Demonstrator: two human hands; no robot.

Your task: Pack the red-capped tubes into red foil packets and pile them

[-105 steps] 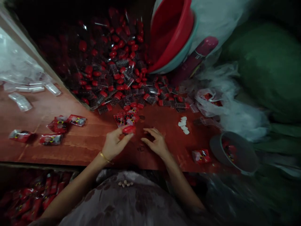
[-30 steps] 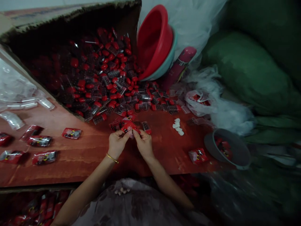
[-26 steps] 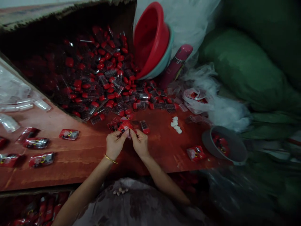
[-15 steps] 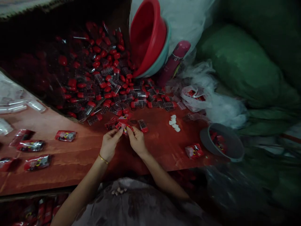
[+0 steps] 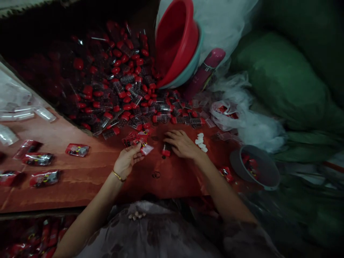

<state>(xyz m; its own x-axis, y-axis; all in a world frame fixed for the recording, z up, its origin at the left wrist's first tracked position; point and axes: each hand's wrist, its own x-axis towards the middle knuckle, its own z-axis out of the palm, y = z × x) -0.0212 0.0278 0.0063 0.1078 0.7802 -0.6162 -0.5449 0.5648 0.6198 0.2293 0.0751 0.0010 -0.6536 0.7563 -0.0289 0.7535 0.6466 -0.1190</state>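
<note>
My left hand (image 5: 128,159) pinches a limp red printed plastic wrapper (image 5: 144,147) with a clear end, just in front of a small pile of similar wrappers (image 5: 131,138). To its right, my right hand (image 5: 181,143) reaches over a small clear box with a red cap (image 5: 166,151) lying on the table. Its fingers are stretched out and slightly bent, at the box's edge. Whether they grip it is hard to see.
Many red-capped clear boxes (image 5: 126,96) spill from a dark carton. Several wrapped packs (image 5: 77,149) lie left. White pieces (image 5: 201,142), a red packet (image 5: 226,174) and a grey bowl (image 5: 255,181) sit right. Behind stand a red basin (image 5: 188,46) and a pink flask (image 5: 205,70).
My right hand has let go of the wrapper and moved right to the small red-capped box. My left hand still holds the wrapper. The view has shifted slightly.
</note>
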